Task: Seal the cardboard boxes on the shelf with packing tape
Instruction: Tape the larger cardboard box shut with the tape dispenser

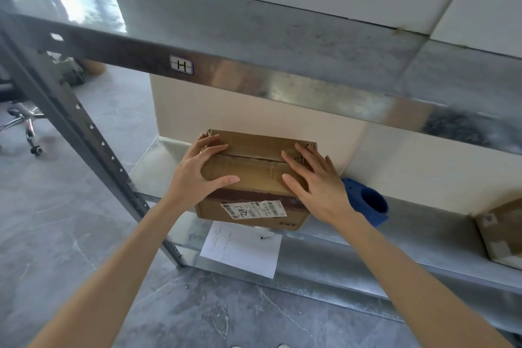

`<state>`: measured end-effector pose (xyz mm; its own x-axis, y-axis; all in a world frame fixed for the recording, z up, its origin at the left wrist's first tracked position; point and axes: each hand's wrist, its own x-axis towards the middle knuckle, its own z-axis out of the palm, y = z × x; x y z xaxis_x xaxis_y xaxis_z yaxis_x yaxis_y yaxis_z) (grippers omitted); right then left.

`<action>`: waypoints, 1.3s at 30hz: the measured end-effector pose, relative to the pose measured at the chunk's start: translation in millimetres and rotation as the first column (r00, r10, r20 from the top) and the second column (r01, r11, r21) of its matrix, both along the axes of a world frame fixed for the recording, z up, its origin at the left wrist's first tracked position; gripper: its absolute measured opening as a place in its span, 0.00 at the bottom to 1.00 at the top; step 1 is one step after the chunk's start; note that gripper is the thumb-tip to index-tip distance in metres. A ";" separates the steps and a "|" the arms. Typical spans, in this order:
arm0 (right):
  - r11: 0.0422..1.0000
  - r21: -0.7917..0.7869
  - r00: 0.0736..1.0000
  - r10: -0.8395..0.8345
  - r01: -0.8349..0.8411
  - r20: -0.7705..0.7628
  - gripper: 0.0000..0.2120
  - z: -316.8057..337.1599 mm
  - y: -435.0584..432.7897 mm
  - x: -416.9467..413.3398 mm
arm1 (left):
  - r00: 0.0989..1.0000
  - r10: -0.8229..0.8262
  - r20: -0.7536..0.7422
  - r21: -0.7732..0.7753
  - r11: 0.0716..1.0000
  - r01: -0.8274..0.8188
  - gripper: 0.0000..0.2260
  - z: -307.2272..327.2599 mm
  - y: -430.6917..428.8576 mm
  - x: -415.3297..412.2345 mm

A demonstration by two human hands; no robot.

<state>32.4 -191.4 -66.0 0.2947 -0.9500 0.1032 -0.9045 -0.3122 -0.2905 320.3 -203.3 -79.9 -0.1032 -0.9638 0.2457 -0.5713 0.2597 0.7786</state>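
From my head camera, I have the cardboard box (pixel 254 175) under both palms at the front edge of the lower metal shelf (pixel 423 240), towards its left end, close to the grey perforated upright (pixel 84 127). My left hand (pixel 197 175) lies flat on the left part of the top, fingers straight and reaching to the far left corner, thumb stretched across the near flap. My right hand (pixel 316 186) lies flat on the right part, fingers spread and straight. Neither hand curls round anything; both only rest on the flaps. The two top flaps meet in a thin, slightly ragged dark seam between my hands, so what is inside the box is hidden. The board is brown, creased and scuffed, with a darker brown band along the top of the front face and a white shipping label (pixel 254 209) with barcodes and handwriting below it. Just behind my right wrist a blue plastic piece (pixel 370 205) with a round hollow sits on the shelf. A white sheet of paper (pixel 243 248) shows under the box's front. At the far right stands a second box (pixel 501 230), cut off by the frame edge. Above, the upper shelf (pixel 254 37) is dull, mottled galvanised steel, with a small sticker (pixel 181 65) marked H. The floor (pixel 84 234) is grey veined tile.
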 end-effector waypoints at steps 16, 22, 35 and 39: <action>0.971 0.014 0.951 0.238 -0.240 -0.199 0.25 7.2 -1.9 -1.4 | 0.885 -0.130 0.446 -0.240 0.936 0.258 0.34 -4.3 -0.3 12.6; 0.972 0.054 0.967 0.232 -0.227 -0.105 0.24 8.8 -5.0 0.0 | 0.908 -0.163 0.386 -0.193 0.948 0.252 0.30 -3.4 -3.4 11.8; 0.993 -0.118 0.961 0.009 0.025 0.275 0.26 -15.2 -2.5 1.6 | 0.993 -0.057 0.099 -0.133 0.989 0.070 0.41 -6.4 -2.0 6.5; 0.968 -0.159 0.901 -0.110 0.192 0.419 0.26 -16.8 1.6 2.8 | 0.998 -0.025 0.056 -0.153 0.988 0.033 0.38 -6.5 2.2 6.3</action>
<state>35.2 -189.9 -82.8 0.0427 -0.9292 0.3671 -0.7626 -0.2678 -0.5889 326.6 -201.1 -86.4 -0.1478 -0.9113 0.3844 -0.6014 0.3914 0.6965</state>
